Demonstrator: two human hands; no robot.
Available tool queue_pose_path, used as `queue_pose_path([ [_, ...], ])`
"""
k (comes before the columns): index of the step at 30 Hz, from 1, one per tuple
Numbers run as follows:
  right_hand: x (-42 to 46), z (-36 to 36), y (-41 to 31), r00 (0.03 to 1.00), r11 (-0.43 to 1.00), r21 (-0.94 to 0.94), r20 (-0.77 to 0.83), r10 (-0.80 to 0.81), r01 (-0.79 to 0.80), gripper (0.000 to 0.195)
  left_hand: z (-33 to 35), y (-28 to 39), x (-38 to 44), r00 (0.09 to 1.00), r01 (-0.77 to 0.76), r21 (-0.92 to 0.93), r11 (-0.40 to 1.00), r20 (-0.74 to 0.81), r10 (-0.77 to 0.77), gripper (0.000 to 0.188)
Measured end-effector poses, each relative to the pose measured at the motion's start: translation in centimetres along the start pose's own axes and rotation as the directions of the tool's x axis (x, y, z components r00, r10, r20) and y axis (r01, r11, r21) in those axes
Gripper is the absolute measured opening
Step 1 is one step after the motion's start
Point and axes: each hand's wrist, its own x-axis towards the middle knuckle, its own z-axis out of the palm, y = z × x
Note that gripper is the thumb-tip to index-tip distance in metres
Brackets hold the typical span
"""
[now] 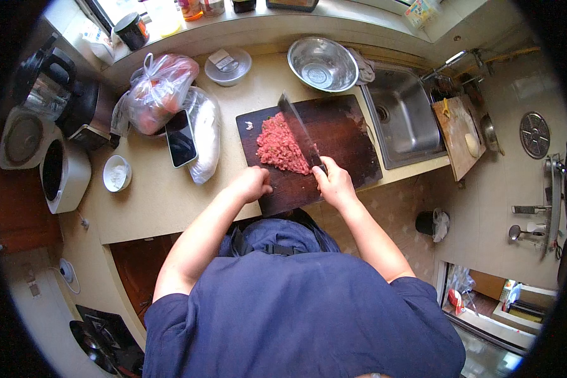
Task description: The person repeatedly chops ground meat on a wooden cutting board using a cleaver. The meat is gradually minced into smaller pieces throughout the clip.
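Note:
My right hand (334,183) grips the handle of a cleaver (296,126), its blade edge-down along the right side of a heap of minced meat (278,145). Green bits are mixed through the meat. Under it lies a dark wooden cutting board (342,141), tilted slightly on the counter. My left hand (254,183) is curled into a fist at the board's near left edge, with nothing visible in it. A small white piece (249,125), perhaps garlic, lies at the board's far left corner.
Behind the board stands a steel bowl (323,64), beside the sink (401,118). To the left are a phone (181,139), plastic bags (163,90), a small bowl of white powder (117,174) and a lidded plastic container (227,66). A second board (458,134) rests past the sink.

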Motion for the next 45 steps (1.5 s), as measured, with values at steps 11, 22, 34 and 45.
queue_pose_path([
  [11, 0.7, 0.5, 3.0, 0.999, 0.984, -0.174, -0.044, -0.029, 0.021, 0.041, -16.3, 20.0, -14.6, 0.595, -0.774, -0.561, 0.294, -0.485, 0.641, 0.046],
  [22, 1.5, 1.7, 0.6, 0.990, 0.984, -0.153, -0.090, -0.106, 0.091, 0.037, -13.0, 29.1, -17.1, 0.518, -0.803, -0.460, 0.379, -0.224, 0.825, 0.029],
  [34, 1.8, 1.4, 1.2, 0.995, 0.982, -0.175, 0.072, -0.063, 0.075, 0.031, -0.8, 0.7, -1.9, 0.969, 0.007, 0.167, 0.986, -0.243, 0.034, 0.023],
  [45, 2.0, -0.8, 0.3, 1.000, 1.000, -0.028, 0.002, -0.003, 0.003, 0.033, 3.2, 0.1, -1.5, 0.968, 0.048, 0.389, 0.920, -0.246, 0.053, 0.082],
])
